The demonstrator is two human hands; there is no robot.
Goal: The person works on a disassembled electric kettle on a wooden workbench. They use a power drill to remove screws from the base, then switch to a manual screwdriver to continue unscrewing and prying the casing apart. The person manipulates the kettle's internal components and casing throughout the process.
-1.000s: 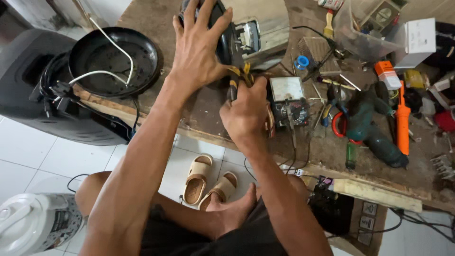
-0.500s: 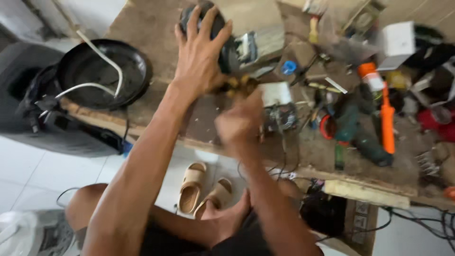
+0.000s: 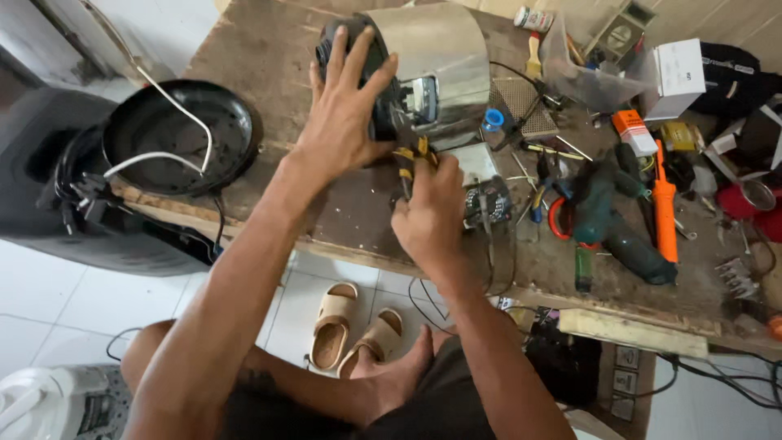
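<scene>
Your left hand (image 3: 346, 114) lies spread flat on the shiny metal pot (image 3: 432, 61). Your right hand (image 3: 432, 216) squeezes yellow-handled pliers (image 3: 411, 159) on the worktop (image 3: 269, 49).

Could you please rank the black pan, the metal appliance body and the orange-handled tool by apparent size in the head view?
1. Black pan and metal appliance body: look alike, unranked.
2. Orange-handled tool: clearly smallest.

The left hand (image 3: 346, 122) lies spread on the dark end of a steel appliance body (image 3: 428, 69) on the wooden workbench (image 3: 269, 49). The right hand (image 3: 432, 216) grips yellow-handled pliers (image 3: 407, 159) against it.
</scene>
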